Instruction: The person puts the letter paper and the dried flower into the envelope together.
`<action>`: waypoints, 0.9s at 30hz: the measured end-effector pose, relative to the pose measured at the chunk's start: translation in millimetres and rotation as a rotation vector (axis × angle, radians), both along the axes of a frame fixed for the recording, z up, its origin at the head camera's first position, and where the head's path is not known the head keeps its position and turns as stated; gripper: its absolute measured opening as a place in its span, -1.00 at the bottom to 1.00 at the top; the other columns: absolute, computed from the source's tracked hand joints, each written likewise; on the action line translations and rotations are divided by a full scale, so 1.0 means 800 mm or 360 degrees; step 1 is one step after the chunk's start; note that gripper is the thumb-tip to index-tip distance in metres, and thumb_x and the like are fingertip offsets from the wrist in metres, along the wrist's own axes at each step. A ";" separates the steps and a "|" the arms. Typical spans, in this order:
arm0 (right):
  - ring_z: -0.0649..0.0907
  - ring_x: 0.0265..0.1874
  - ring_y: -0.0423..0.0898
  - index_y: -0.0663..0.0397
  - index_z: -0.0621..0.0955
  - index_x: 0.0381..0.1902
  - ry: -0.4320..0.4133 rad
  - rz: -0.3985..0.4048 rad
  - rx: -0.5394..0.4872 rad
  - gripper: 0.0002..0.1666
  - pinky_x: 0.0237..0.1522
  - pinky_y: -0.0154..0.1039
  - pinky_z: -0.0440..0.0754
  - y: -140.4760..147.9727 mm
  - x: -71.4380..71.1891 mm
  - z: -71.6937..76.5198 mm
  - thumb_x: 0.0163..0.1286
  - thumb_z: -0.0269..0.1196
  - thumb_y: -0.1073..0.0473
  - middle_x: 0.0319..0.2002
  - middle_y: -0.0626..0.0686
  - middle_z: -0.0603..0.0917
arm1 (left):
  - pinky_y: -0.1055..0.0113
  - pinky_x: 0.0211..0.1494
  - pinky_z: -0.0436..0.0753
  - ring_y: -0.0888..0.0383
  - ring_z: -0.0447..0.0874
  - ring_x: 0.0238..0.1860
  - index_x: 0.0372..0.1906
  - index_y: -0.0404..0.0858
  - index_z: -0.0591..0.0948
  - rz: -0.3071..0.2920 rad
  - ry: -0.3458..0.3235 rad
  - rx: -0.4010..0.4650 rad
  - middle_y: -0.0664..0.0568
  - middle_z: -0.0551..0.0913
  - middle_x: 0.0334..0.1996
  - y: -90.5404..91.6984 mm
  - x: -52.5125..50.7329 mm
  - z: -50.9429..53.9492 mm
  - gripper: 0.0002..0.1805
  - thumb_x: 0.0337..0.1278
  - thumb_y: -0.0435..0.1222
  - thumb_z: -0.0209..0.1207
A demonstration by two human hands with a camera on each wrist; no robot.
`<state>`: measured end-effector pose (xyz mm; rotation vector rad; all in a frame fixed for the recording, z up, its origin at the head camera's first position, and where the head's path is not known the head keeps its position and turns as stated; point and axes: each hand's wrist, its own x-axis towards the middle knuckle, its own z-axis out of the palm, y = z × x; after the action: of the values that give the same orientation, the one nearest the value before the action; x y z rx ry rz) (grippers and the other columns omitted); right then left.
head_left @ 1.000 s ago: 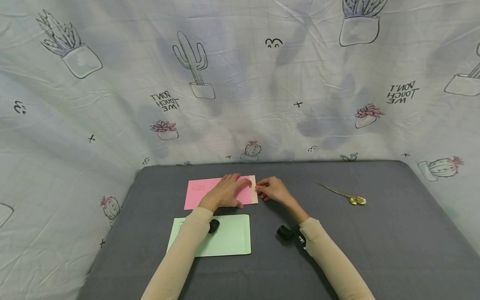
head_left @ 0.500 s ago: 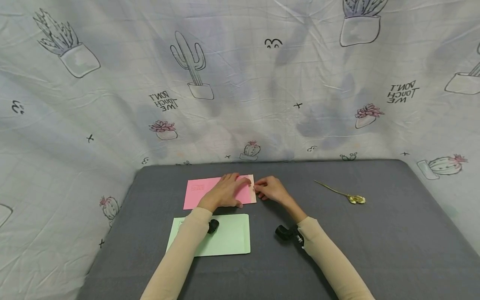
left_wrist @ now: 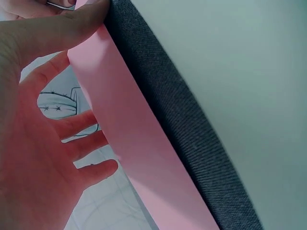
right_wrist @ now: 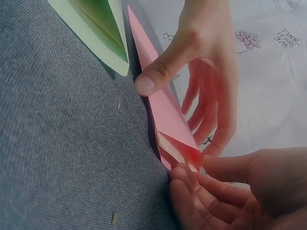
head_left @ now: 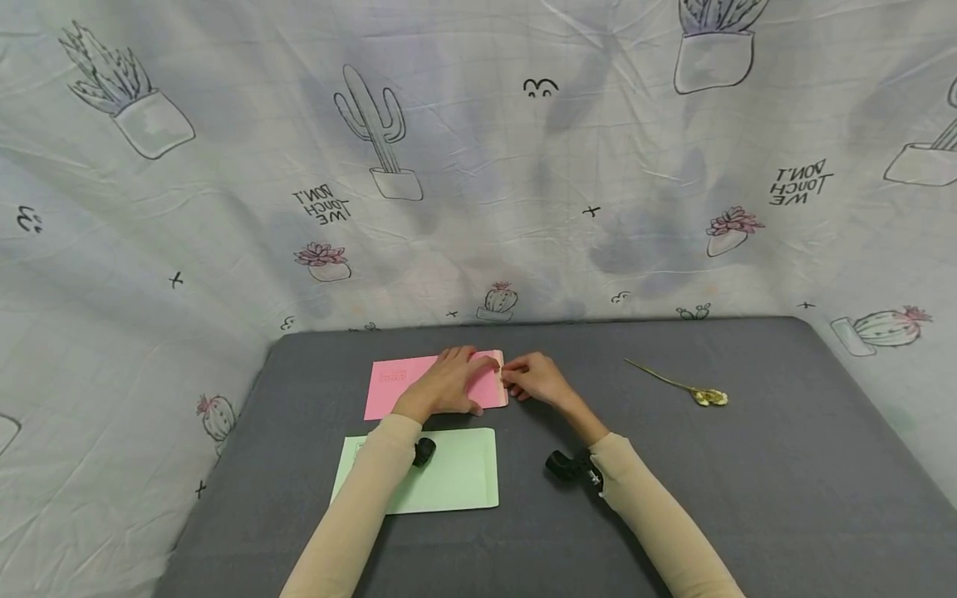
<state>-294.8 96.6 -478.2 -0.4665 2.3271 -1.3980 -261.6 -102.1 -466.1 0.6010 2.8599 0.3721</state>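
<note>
A pink envelope (head_left: 407, 382) with small print lies on the table, its mouth at the right end. My left hand (head_left: 449, 382) spans it, thumb at the near edge and fingertips at the far edge; the left wrist view shows this hold along the pink paper (left_wrist: 129, 129). Inside the gaping mouth, the right wrist view shows a folded cream paper (right_wrist: 170, 149). With thumb and fingertips, my right hand (head_left: 538, 378) pinches at that end, where the paper meets the envelope. The fingertips partly hide the paper's outer edge.
Nearer the body lies a pale green envelope (head_left: 456, 473), partly under the left sleeve. A gold artificial flower (head_left: 710, 398) on a thin stem lies to the right on the grey table (head_left: 748, 498). A printed curtain (head_left: 478, 166) hangs behind the table.
The cream paper has slid leftward into the pink envelope, so only a thin strip shows. My right hand has moved left with it; the left hand keeps its place on the envelope.
</note>
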 end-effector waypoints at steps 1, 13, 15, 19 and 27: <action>0.66 -0.59 -0.16 0.40 0.67 -0.07 0.0007 0.0006 0.0000 -0.74 -0.51 -0.25 0.69 -0.001 0.001 0.000 0.41 0.21 0.28 -0.39 0.17 0.73 | -0.05 0.48 0.11 -0.16 0.24 0.34 0.33 0.10 0.41 0.0001 -0.0005 -0.0001 -0.13 0.33 0.31 0.000 0.001 0.000 -0.15 -0.17 -0.03 0.52; 0.67 -0.58 -0.17 0.39 0.69 -0.15 0.0014 0.0012 0.0008 -0.76 -0.52 -0.28 0.68 -0.006 0.005 0.004 0.41 0.22 0.27 -0.41 0.16 0.74 | -0.06 0.47 0.12 -0.18 0.25 0.34 0.34 0.07 0.40 -0.0030 0.0040 -0.0008 -0.16 0.36 0.29 -0.002 0.006 0.003 -0.14 -0.18 -0.02 0.51; 0.66 -0.59 -0.18 0.37 0.71 -0.18 0.0014 0.0019 0.0014 -0.76 -0.52 -0.29 0.68 -0.007 0.006 0.004 0.41 0.23 0.26 -0.43 0.14 0.74 | -0.07 0.47 0.13 -0.18 0.25 0.34 0.33 0.08 0.40 -0.0028 0.0043 0.0000 -0.16 0.36 0.28 -0.002 0.007 0.002 -0.14 -0.18 -0.03 0.52; 0.65 -0.60 -0.21 0.38 0.71 -0.24 0.0006 0.0040 0.0001 -0.76 -0.51 -0.29 0.69 -0.009 0.007 0.002 0.42 0.21 0.26 -0.49 0.10 0.72 | -0.08 0.47 0.12 -0.18 0.25 0.34 0.34 0.09 0.39 -0.0028 0.0037 0.0006 -0.16 0.35 0.29 -0.001 0.008 0.002 -0.13 -0.18 -0.04 0.52; 0.66 -0.57 -0.16 0.42 0.68 -0.16 -0.0021 0.0029 -0.0039 -0.75 -0.49 -0.25 0.70 -0.001 0.010 0.006 0.43 0.19 0.28 -0.41 0.19 0.73 | -0.05 0.48 0.11 -0.15 0.23 0.36 0.34 0.12 0.40 -0.0001 0.0013 -0.0009 -0.14 0.34 0.32 0.002 0.009 0.003 -0.14 -0.17 -0.04 0.51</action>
<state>-286.7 96.1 -473.4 -0.4829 2.2920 -1.4183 -254.3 -100.7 -463.8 0.6034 2.8678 0.3620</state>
